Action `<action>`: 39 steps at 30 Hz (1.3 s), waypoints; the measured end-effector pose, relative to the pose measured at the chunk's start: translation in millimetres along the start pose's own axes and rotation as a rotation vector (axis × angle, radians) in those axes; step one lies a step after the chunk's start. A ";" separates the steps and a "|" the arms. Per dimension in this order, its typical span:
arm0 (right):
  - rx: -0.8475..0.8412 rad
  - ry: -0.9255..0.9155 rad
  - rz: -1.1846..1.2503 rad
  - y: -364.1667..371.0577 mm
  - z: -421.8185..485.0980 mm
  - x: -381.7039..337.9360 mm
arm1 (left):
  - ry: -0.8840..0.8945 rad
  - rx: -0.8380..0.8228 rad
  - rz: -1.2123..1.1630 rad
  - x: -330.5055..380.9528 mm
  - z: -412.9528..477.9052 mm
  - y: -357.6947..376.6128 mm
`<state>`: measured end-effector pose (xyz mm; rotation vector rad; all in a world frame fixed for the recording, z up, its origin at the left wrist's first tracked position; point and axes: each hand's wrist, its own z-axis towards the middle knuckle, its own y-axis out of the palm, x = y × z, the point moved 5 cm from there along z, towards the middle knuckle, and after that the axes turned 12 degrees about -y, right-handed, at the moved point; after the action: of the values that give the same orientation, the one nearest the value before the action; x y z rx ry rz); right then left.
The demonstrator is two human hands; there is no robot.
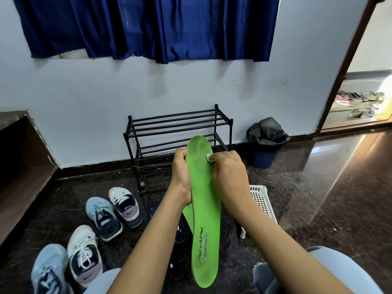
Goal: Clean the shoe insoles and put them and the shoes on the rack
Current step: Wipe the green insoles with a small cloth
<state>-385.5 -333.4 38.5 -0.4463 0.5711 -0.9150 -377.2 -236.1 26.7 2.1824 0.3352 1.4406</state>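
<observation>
Nearest the camera are the person's knees (339,268) in pale blue trousers, and between them hangs the heel end of a green insole (204,230), printed side up. The insole runs lengthwise away from the person, held in the air above the dark floor (318,187), with its toe end rising in front of the rack.

The left hand (182,172) grips the insole's left edge about halfway along. Its fingers curl round behind the edge, and the thumb lies over the top near the toe. A second green insole (187,212) shows just under this hand, behind the first; whether the same fingers hold it cannot be told.

The right hand (229,172) is at the opposite edge. Its fingertips are bunched and pinch a small white wipe (209,157), which presses on the insole's right side near the toe. The rest of that hand sits beside the insole.

On the floor to the left stand four shoes: a light blue shoe (49,270) and a white shoe (84,253) close by, then another blue shoe (102,217) and another white shoe (126,205) just beyond. A dark insole (153,209) lies on the floor beside the left forearm. A white basket (262,198) sits behind the right forearm.

Farther off, the black rack (176,124) stands against the pale wall. A bin (263,153) lined with a black bag is to its right, and a blue curtain (148,26) hangs above.
</observation>
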 end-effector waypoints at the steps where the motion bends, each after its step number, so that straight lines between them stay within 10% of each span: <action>1: -0.014 -0.005 -0.013 0.8 -2.4 -1.7 | 0.004 0.005 -0.010 1.2 1.0 -1.7; 29: -0.056 0.007 0.004 12.3 30.4 15.2 | -0.078 0.062 -0.007 -3.1 27.6 -8.0; 39: 0.066 0.479 0.657 15.7 63.5 78.3 | -0.114 0.171 -0.141 -7.5 86.2 -40.1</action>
<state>-298.1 -382.8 57.0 0.0420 1.0438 -0.3955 -299.2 -229.0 -27.7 2.3132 0.5784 1.2449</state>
